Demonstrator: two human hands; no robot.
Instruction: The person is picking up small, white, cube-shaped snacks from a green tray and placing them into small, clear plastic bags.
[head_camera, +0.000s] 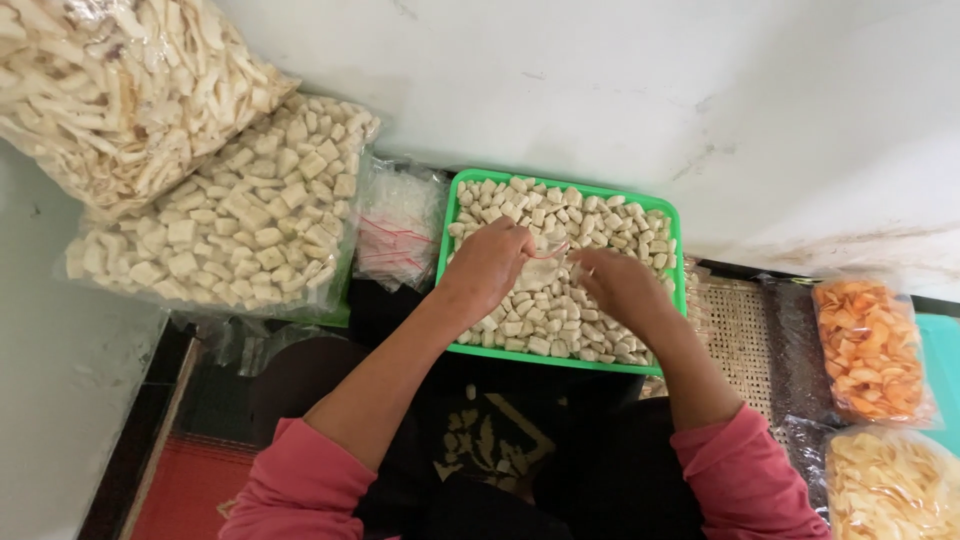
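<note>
A green tray (443, 262) full of pale square cracker pieces (585, 225) lies against the white wall. Both my hands hover over its middle. My left hand (490, 262) and my right hand (618, 285) together pinch a small clear plastic bag (556, 251) with a red strip at its mouth, holding it between them just above the pieces. Pink sleeves cover both my upper arms.
Left of the tray lies a bundle of small clear bags (398, 222). Two big bags, one of square crackers (230, 215) and one of pale strips (120, 85), lean at the left. Bags of orange chips (870, 345) and yellow chips (888, 485) sit right, on a woven mat (735, 330).
</note>
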